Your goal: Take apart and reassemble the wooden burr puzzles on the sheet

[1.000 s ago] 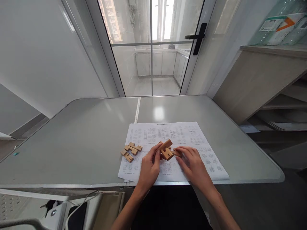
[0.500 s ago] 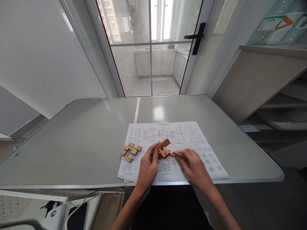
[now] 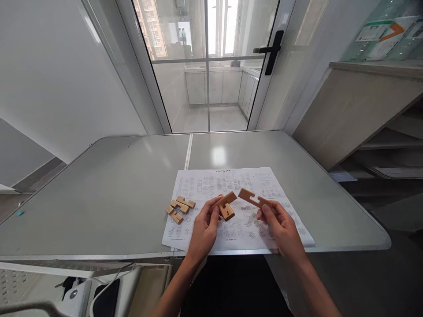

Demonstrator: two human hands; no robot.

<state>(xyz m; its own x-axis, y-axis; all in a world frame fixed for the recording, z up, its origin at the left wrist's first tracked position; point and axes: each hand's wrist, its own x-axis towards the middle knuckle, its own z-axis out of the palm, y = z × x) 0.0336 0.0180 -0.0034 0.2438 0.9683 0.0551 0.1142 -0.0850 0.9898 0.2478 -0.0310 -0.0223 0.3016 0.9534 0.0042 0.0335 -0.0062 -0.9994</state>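
My left hand is closed around joined wooden puzzle pieces; a dark mark shows on the end of one, and my fingers hide part of them. In my right hand, a single notched wooden puzzle piece is pinched by its right end. It tilts up to the left, apart from the pieces in my left hand. Several loose notched wooden pieces lie to the left, on the edge of a printed sheet. Small line diagrams cover the sheet beneath both hands.
The grey table has a metal front edge. Beyond it stands a glass door with a black handle. On the right is a shelf unit with plastic bottles on top. Below left, a white cart holds a cable and devices.
My right hand has moved right and turned, drawing the notched piece away from the joined pieces and raising its free end. My left hand has stayed almost still.
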